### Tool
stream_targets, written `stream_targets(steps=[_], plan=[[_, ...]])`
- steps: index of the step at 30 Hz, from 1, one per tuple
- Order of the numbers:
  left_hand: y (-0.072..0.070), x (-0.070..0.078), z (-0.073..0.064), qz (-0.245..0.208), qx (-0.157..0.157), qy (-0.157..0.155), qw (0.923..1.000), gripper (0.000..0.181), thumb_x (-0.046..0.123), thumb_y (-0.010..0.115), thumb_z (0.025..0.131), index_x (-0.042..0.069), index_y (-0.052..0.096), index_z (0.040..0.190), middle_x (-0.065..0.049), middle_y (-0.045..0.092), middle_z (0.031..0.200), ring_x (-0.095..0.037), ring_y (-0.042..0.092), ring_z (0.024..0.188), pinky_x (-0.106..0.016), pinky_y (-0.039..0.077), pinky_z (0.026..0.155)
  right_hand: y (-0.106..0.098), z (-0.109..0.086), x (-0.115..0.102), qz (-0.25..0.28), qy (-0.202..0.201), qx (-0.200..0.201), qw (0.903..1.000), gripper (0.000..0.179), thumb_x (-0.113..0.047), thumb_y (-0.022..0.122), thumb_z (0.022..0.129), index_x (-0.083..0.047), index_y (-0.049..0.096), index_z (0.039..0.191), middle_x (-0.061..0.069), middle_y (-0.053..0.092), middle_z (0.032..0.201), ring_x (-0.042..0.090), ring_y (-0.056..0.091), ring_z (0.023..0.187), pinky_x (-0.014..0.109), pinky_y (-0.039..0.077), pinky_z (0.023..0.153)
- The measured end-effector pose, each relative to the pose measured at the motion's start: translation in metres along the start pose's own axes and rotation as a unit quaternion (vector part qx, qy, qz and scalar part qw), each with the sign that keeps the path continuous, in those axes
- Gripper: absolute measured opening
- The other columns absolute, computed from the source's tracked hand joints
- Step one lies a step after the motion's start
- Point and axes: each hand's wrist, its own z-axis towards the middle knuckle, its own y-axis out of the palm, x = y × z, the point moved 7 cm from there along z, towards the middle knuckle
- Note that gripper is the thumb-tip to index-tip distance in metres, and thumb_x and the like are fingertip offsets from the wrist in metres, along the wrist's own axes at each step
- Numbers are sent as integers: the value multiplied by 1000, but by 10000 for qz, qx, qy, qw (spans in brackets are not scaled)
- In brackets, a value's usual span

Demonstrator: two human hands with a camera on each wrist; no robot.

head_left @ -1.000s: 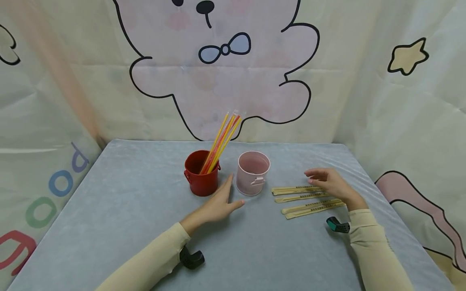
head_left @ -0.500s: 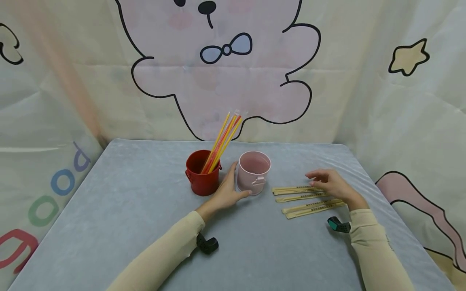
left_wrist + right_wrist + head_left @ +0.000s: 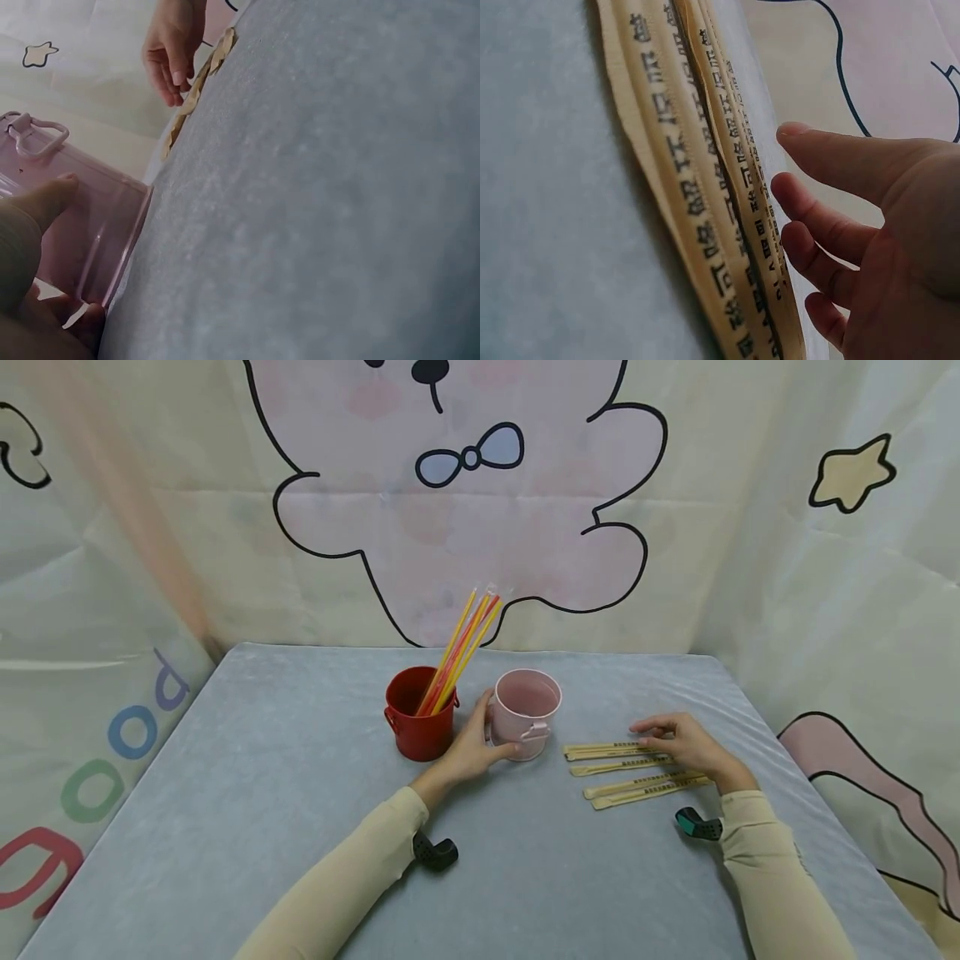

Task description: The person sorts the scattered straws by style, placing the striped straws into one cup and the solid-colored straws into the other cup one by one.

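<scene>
A pink pail (image 3: 516, 727), smooth-walled and pale-rimmed, is pictured standing upright on a cloth-covered, grey-blue bench (image 3: 225, 793). A small loop handle (image 3: 534, 732) of the same pink is fixed to its side, at about five o'clock on the pail in the head view. Slim tan packets (image 3: 618, 767), printed with rows of dark characters, are laid flat in a loose fan at four o'clock from the pail, their lengths run roughly from three to nine o'clock.

The pink pail is placed at two o'clock from the left grip (image 3: 467, 752), by which its wall is clasped; in the left wrist view the thumb is laid along the near side and the fingers are curled round near the base. The packets are spread mostly toward eight o'clock from the right grip (image 3: 690, 747), whose fingers are loosely curved and held slightly apart, right by the upper packets; whether any packet is touched cannot be told.

A red pail (image 3: 420, 739) is set near the left grip at ten o'clock. In it a bunch of yellow and red straws (image 3: 455, 660) is held, tilted toward one o'clock.
</scene>
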Motion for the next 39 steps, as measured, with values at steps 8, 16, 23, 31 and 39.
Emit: stream_targets(steps=[8, 16, 23, 31, 39], plan=[[4, 4, -1, -41, -434, 308, 9986, 80, 26, 72, 87, 24, 24, 152, 0, 35, 155, -21, 34, 146, -46, 30, 120, 2, -1, 6, 0, 145, -47, 9999, 27, -14, 65, 92, 2, 69, 114, 27, 67, 114, -5, 56, 81, 17, 48, 69], [4, -1, -4, -17, -549, 72, 9985, 81, 29, 71, 88, 24, 23, 153, -1, 34, 156, -23, 34, 146, -46, 31, 120, 9, -1, 9, 46, 22, -146, 9999, 21, -9, 65, 90, 2, 71, 108, 22, 71, 102, -2, 58, 77, 18, 49, 67], [2, -2, -6, -61, -545, 7, 9985, 81, 30, 71, 87, 26, 23, 152, 0, 33, 157, -23, 32, 147, -47, 29, 120, 12, 1, 10, 95, 2, -263, 9996, 18, -6, 65, 90, 2, 72, 104, 21, 72, 99, -3, 61, 79, 18, 52, 68], [1, 0, -3, -178, -592, 86, 9980, 78, 30, 71, 88, 25, 25, 151, 0, 34, 156, -23, 31, 147, -48, 30, 120, 8, 1, 6, 125, -233, -168, 9995, 13, -6, 64, 91, 2, 72, 99, 19, 72, 93, 0, 62, 78, 19, 52, 68], [3, 0, -3, -314, -730, 3, 9968, 79, 31, 70, 88, 27, 23, 152, 2, 30, 158, -24, 29, 148, -49, 27, 121, -14, -7, -2, -219, -272, 653, 9973, 14, -8, 61, 94, -2, 71, 101, 20, 69, 95, 10, 58, 66, 23, 47, 55]])
